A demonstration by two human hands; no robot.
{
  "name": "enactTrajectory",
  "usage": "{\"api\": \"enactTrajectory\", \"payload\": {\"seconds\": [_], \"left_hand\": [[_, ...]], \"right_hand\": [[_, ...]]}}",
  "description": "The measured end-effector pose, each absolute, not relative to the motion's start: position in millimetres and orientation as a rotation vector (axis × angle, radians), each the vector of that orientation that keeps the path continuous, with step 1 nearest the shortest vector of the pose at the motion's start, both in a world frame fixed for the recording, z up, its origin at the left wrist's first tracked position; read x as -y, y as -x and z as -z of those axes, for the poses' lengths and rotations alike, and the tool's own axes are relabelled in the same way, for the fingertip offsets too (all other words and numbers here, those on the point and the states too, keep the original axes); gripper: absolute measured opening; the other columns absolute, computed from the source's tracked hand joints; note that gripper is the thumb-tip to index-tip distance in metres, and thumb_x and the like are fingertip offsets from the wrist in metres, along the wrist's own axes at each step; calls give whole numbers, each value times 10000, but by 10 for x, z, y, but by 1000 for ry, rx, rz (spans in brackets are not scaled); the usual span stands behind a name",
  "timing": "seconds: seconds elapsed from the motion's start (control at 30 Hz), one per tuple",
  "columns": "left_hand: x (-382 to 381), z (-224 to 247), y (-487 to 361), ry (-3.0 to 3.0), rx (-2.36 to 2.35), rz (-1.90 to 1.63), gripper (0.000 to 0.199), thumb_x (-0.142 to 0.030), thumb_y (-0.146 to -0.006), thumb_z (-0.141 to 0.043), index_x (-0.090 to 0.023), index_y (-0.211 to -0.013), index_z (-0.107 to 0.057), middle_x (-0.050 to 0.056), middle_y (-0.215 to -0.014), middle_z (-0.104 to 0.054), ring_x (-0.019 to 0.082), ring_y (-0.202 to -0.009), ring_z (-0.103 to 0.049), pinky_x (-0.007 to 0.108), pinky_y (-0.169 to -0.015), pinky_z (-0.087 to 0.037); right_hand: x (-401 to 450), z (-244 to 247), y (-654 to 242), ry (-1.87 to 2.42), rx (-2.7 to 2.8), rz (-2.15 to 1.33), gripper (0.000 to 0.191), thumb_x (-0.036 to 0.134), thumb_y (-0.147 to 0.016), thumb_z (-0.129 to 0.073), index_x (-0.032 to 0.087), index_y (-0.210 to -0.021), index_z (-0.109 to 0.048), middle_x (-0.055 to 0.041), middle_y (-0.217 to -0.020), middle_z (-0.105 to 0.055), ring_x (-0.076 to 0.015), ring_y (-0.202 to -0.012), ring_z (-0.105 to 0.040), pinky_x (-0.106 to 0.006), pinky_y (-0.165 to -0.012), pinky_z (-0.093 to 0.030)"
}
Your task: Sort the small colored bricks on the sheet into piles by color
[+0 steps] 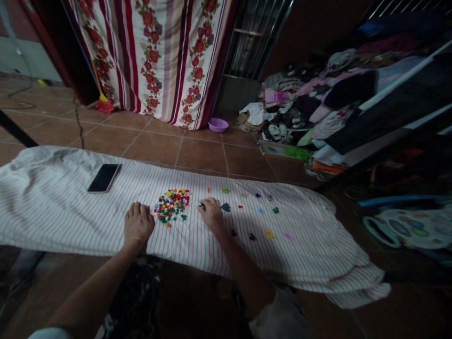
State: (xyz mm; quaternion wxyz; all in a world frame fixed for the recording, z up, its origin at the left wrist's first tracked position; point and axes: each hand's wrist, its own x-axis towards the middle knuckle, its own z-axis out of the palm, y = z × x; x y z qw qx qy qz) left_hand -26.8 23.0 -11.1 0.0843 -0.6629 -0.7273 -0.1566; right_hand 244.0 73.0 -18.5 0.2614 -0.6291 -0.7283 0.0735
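Note:
My left hand (139, 222) rests palm down on the striped cloth, just left of a pile of small multicoloured pieces (172, 205), holding nothing that I can see. To the right of that pile, my right hand (212, 214) has its fingers pinched together on small dark pieces (202, 206); their exact kind is too small to tell. Close beside its knuckles lies a dark grey cluster (226, 207). Farther right are several small single-colour groups, among them a lime green group (225, 190), a dark green group (276, 210), a yellow group (269, 233) and a pink group (287, 236).
The striped cloth (88, 216) covers a long, low surface. A phone (104, 178) lies on its left part. Beyond it are a floral curtain (165, 56), a purple basin (218, 125) and a heap of clothes (310, 99). A dark bar (17, 128) slants in at left.

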Motion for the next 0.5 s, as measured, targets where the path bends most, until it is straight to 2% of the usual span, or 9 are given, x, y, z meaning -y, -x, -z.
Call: {"api": "enactTrajectory", "payload": {"seconds": [0.27,0.5], "left_hand": [[-226,98,257,1961,2169,406,265,-252,-889,-378,-117,-1001,-577,192,-1182,-573,309,-1147,-520,423,-916,-416],[-228,130,257,1956,2144,421,267,-231,-889,-376,-114,-1011,-583,196,-1222,-570,315,-1198,-506,426,-951,-412]], "right_hand": [[-698,170,-2454,1649,1951,-197,201,160,-860,-558,208,-972,-717,-84,-1008,-656,-231,-985,-551,-348,-926,-440],[-706,179,-2489,1620,1942,-218,204,215,-891,-571,216,-1026,-723,-76,-1023,-679,-230,-985,-557,-343,-914,-446]]}}
